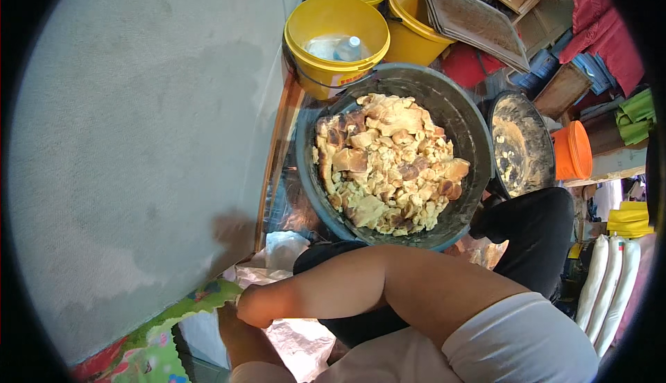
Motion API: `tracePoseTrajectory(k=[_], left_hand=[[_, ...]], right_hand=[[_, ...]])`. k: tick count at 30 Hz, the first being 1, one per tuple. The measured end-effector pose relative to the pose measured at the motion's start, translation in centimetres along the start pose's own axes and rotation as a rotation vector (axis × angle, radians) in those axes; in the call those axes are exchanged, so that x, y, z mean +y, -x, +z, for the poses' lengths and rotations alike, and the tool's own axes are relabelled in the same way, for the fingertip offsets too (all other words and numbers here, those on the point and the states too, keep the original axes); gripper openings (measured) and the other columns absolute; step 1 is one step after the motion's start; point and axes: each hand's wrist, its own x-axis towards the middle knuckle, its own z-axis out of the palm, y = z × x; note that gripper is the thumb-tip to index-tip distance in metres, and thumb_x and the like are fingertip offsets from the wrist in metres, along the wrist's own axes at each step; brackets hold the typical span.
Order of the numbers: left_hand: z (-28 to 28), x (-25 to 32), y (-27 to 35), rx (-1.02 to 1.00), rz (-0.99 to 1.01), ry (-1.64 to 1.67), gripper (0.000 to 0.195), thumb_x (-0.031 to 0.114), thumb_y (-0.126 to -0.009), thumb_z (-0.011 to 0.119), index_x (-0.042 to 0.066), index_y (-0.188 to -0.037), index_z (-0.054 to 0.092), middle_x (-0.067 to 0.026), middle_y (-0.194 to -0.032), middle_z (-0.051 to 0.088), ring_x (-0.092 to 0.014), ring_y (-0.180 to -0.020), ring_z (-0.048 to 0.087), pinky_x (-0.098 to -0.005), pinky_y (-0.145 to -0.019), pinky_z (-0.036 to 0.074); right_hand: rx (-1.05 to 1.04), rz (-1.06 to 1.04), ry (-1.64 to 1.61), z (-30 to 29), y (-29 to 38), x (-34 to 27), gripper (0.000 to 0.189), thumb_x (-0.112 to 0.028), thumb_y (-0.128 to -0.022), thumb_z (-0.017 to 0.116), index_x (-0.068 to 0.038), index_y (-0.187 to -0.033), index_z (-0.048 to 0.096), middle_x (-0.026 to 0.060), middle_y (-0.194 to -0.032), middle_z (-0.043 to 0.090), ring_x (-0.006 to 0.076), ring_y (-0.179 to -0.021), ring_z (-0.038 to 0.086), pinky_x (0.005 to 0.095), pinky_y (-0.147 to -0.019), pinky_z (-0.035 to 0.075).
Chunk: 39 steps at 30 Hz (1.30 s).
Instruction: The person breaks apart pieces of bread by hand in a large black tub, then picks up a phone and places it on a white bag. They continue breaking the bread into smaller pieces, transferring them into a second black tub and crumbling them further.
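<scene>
My right arm reaches across my lap to the left. My right hand [255,306] is bent at the end of a green patterned cloth [210,295], and its fingers are hidden from me. Close beside it, my left hand [227,307] meets the underside of that cloth, which covers most of it. Whether either hand grips the fabric is not visible. Before my knees stands a large dark round tub [468,117] with a blue-grey rim. Inside lies a heap of broken, baked-looking dough pieces [395,164], pale yellow with browned patches.
A pale wall [140,149] rises on the left. Beyond the tub are a yellow bucket [337,13] holding a plastic bottle [347,49], another yellow bucket [416,45], and stacked metal trays [478,24]. A residue-coated black basin [525,143] and an orange bucket [573,149] stand right.
</scene>
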Motion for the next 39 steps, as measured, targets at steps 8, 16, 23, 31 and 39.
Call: tracePoseTrajectory(k=[8,16,23,31,39], left_hand=[[-1.8,2.5,8.7,-0.035,0.358,0.154,0.033,0.026,-0.084,0.052,0.0,-0.102,0.06,-0.0228,-0.093,0.063,-0.036,-0.085,0.06,-0.0383,-0.072,0.045],[-11.7,22.6,31.9,0.112,0.749,0.289,0.036,0.027,-0.084,0.055,-0.001,-0.107,0.053,-0.0265,-0.097,0.059,-0.044,-0.093,0.054,-0.0462,-0.077,0.043],[-18.7,35.9,42.2,0.595,1.13,0.124,0.046,0.022,-0.082,0.058,-0.001,-0.121,0.047,-0.0222,-0.12,0.052,-0.037,-0.108,0.051,-0.0413,-0.093,0.04],[-7.9,46.9,53.0,-0.014,1.448,-0.006,0.05,0.026,-0.079,0.062,-0.002,-0.118,0.049,-0.0232,-0.118,0.052,-0.037,-0.109,0.049,-0.0398,-0.093,0.039],[1.6,49.5,49.1,-0.447,1.531,-0.166,0.056,0.039,-0.078,0.059,0.002,-0.119,0.05,-0.0206,-0.109,0.058,-0.034,-0.1,0.056,-0.0397,-0.085,0.044]], right_hand=[[0.157,0.235,-0.199,1.4,2.5,4.0,0.02,-0.014,-0.06,0.066,-0.009,-0.079,0.069,0.0102,-0.08,0.066,0.0277,-0.076,0.063,0.0428,-0.064,0.05],[0.823,0.587,-0.073,0.0,13.6,3.8,0.033,-0.017,-0.066,0.065,-0.013,-0.098,0.064,0.0109,-0.102,0.059,0.0258,-0.102,0.053,0.0395,-0.085,0.043],[1.217,0.876,-0.372,9.8,36.7,4.4,0.043,-0.018,-0.072,0.061,-0.003,-0.112,0.055,0.0168,-0.107,0.054,0.035,-0.1,0.052,0.0422,-0.086,0.043],[0.896,1.896,-0.545,38.8,55.6,1.7,0.062,-0.021,-0.073,0.064,-0.009,-0.128,0.038,0.018,-0.13,0.037,0.0344,-0.12,0.037,0.0466,-0.097,0.034],[0.909,2.091,-0.802,45.7,58.0,4.8,0.078,-0.03,-0.072,0.066,-0.009,-0.136,0.028,0.0151,-0.138,0.03,0.0319,-0.128,0.029,0.0519,-0.105,0.021]])
